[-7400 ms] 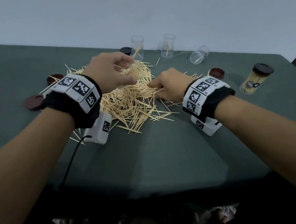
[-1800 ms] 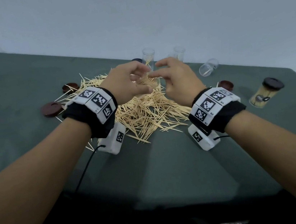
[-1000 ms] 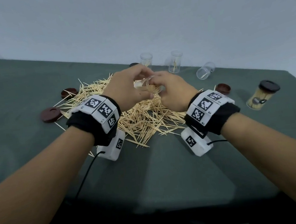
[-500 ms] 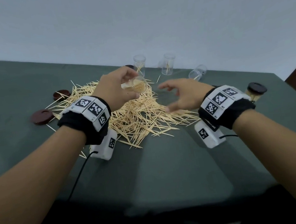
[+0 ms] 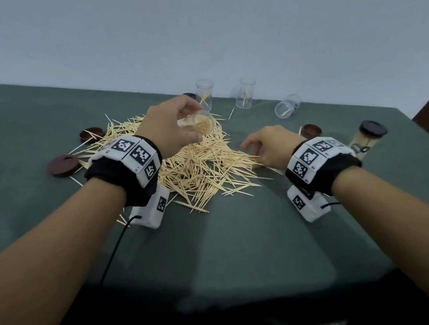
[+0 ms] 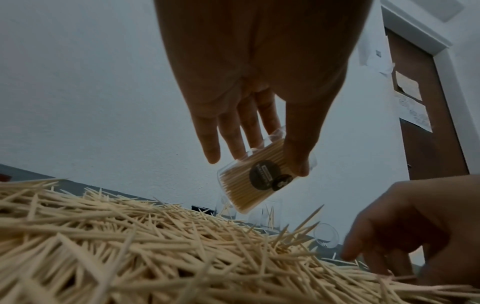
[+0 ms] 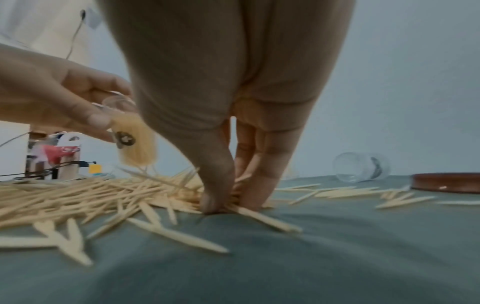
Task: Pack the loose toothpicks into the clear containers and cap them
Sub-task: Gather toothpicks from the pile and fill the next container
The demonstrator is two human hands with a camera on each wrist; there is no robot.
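Note:
A heap of loose toothpicks (image 5: 194, 165) lies mid-table. My left hand (image 5: 189, 123) holds a clear container (image 5: 200, 127) above the heap, tilted and nearly full of toothpicks; in the left wrist view the container (image 6: 262, 179) sits between thumb and fingers, its dark label showing. My right hand (image 5: 254, 154) is down at the heap's right edge. In the right wrist view its thumb and fingers (image 7: 228, 203) pinch a few toothpicks against the cloth. Two upright clear containers (image 5: 205, 95) (image 5: 245, 92) and one on its side (image 5: 286, 106) stand behind.
Brown caps lie at the left (image 5: 63, 165) (image 5: 92, 133) and the right (image 5: 311, 130); a dark one (image 5: 189, 96) sits behind the heap. A capped full container (image 5: 367, 142) stands far right. The table is covered in green cloth (image 5: 232, 241).
My right hand left the mouth of the held container and dropped to the heap's right edge, where it closed on toothpicks. The left hand kept the container raised.

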